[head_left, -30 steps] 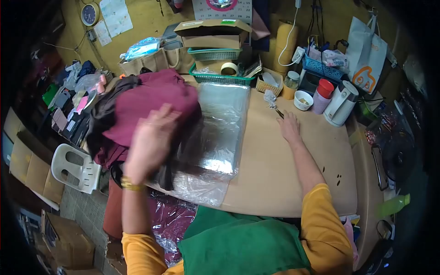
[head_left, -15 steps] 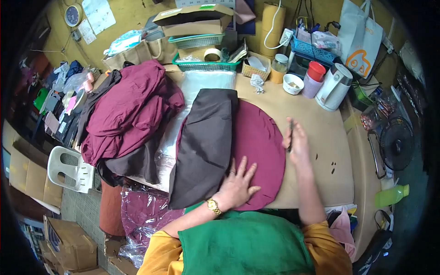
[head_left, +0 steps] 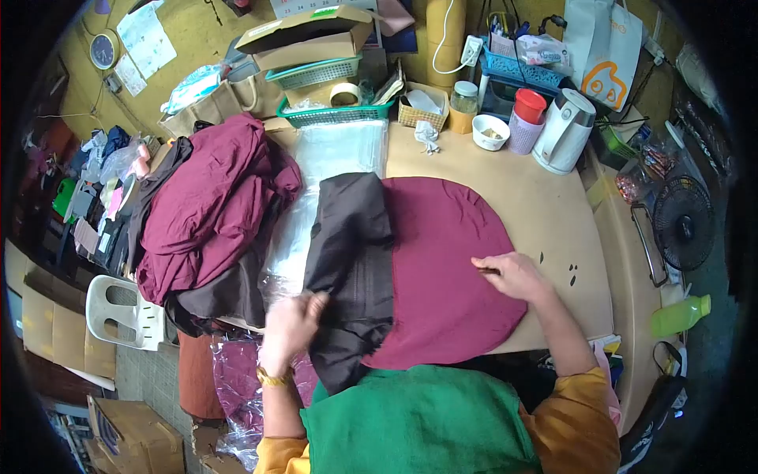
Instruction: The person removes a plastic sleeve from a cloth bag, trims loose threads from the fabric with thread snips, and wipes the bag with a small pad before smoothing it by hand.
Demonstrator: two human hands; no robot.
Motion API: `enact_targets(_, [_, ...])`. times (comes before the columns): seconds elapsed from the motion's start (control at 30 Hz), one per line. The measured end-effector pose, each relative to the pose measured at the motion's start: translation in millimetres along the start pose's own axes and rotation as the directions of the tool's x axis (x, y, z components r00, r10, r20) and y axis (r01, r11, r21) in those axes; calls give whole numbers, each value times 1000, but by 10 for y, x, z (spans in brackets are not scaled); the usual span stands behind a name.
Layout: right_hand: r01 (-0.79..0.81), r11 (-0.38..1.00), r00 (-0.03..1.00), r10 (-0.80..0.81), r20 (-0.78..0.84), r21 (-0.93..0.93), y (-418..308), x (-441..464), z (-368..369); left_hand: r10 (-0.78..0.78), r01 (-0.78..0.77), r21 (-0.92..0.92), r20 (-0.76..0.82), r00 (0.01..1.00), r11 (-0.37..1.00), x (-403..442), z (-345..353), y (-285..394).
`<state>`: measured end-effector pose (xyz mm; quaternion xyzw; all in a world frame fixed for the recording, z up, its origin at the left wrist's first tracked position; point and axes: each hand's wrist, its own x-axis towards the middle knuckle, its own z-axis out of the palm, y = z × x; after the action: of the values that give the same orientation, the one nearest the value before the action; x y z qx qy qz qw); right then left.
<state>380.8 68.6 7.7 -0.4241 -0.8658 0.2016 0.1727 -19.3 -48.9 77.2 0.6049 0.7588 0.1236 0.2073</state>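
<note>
A garment piece lies on the table, with a rounded maroon panel (head_left: pixel 450 261) joined to a black cloth panel (head_left: pixel 351 245) on its left. The black part is bunched and folded over itself. At its left edge, my left hand (head_left: pixel 296 325) is closed, fingers curled on the black cloth; motion blurs it slightly. Over the right side of the maroon panel, my right hand (head_left: pixel 513 278) is closed round a slender dark tool (head_left: pixel 489 271). Most of that tool is hidden in the fingers, so its kind cannot be made out.
Left of the garment, a heap of maroon and black cloth (head_left: pixel 209 201) lies beside clear plastic sheets (head_left: pixel 339 150). Along the back stand a green basket (head_left: pixel 335 114), a white bowl (head_left: pixel 489 134), a lilac cup (head_left: pixel 525 136) and a white kettle (head_left: pixel 564 134). A fan (head_left: pixel 684 221) is at right.
My left hand has gone from pressing flat on the maroon panel to the black cloth's left edge. The black cloth has bunched, baring more maroon. My right hand has moved down and inward over the panel.
</note>
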Motion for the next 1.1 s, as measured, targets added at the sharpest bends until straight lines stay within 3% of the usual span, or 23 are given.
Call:
enact_targets(0.03, [0, 1000, 1000, 0, 1, -3, -66, 48, -103, 79, -84, -29, -139, 987, 996, 111, 19, -210])
enact_targets(0.1, [-174, 937, 969, 217, 114, -303, -241, 142, -209, 190, -188, 59, -525, 830, 980, 498, 109, -466])
enact_targets(0.13, [-25, 993, 996, 15, -82, -119, -206, 117, -29, 174, -189, 27, -531, 829, 982, 692, 133, -521])
enact_targets(0.17, [-58, 997, 993, 52, -106, -55, -390, 135, 58, 159, -191, -3, -537, 828, 982, 881, 126, -532])
enact_targets(0.2, [-59, 998, 991, 58, -124, -2, -586, 144, 174, -48, -56, -287, -342, 938, 956, 1037, 99, -467])
enact_targets(0.23, [-58, 997, 988, 64, -139, 51, -727, 100, 280, -204, 135, -514, -81, 976, 847, 1182, 84, -410])
enact_targets(0.3, [-19, 993, 1000, 19, 3, -117, -719, -26, 550, -138, 122, -267, -44, 989, 956, 1654, 272, -574])
enact_targets(0.33, [14, 991, 999, -20, -44, -129, -701, -59, 598, -142, 150, -484, 55, 988, 862, 1542, 160, -343])
enact_targets(0.37, [10, 992, 999, -16, -42, -128, -648, -78, 589, -141, 153, -483, 60, 988, 862, 1546, 201, -295])
enact_targets(0.43, [70, 997, 995, -73, -67, -42, -511, -103, 511, 223, -49, -600, 219, 950, 799, 1492, 260, -206])
enact_targets(0.47, [29, 999, 999, -30, -26, -33, -488, -119, 405, 326, -99, -727, 179, 928, 679, 1395, 259, -153])
enact_targets(0.57, [-34, 999, 999, 34, 5, -22, -282, -174, 152, -7, -119, -749, -164, 986, 652, 1289, 166, -312])
enact_targets(0.6, [-42, 999, 999, 43, 7, -23, -291, -143, 59, -38, -255, -586, -439, 897, 769, 1201, 144, -316])
enact_targets(0.63, [-147, 982, 984, 158, 86, -119, -326, -98, -63, -20, -327, -376, -682, 731, 867, 1090, 93, -273])
enact_targets(0.67, [-239, 946, 949, 275, 153, -218, -374, -55, -157, 202, -360, 1, -828, 523, 933, 982, 16, -186])
enact_targets(0.7, [-241, 946, 948, 277, 157, -216, -490, 28, -209, 167, -462, -179, -773, 612, 868, 726, -90, 90])
enact_targets(0.77, [-80, 966, 988, 110, -110, 247, -876, 292, -137, 397, -643, -290, -589, 704, 709, 340, -68, 447])
enact_targets(0.83, [-16, 808, 978, 136, -160, 589, -1136, 574, 181, 596, -675, -288, -320, 736, 679, 112, 125, 645])
enact_targets(0.9, [70, 681, 968, 129, -213, 729, -1251, 844, 593, 600, -640, -44, -303, 740, 767, 134, 451, 561])
enact_targets(0.97, [1, 727, 961, 190, -203, 686, -1154, 996, 956, 503, -537, -24, -318, 804, 843, 289, 832, 199])
enact_targets(1.0, [-88, 675, 954, 270, -133, 733, -1074, 1006, 1100, 458, -496, -128, -242, 855, 859, 341, 953, 23])
enact_targets(1.03, [-70, 680, 926, 317, -206, 730, -1028, 997, 1227, 453, -491, -126, -243, 858, 862, 317, 941, -4])
enact_targets(1.1, [-4, 541, 939, 291, -183, 841, -903, 983, 1275, 405, -453, -222, -231, 885, 864, 280, 912, -8])
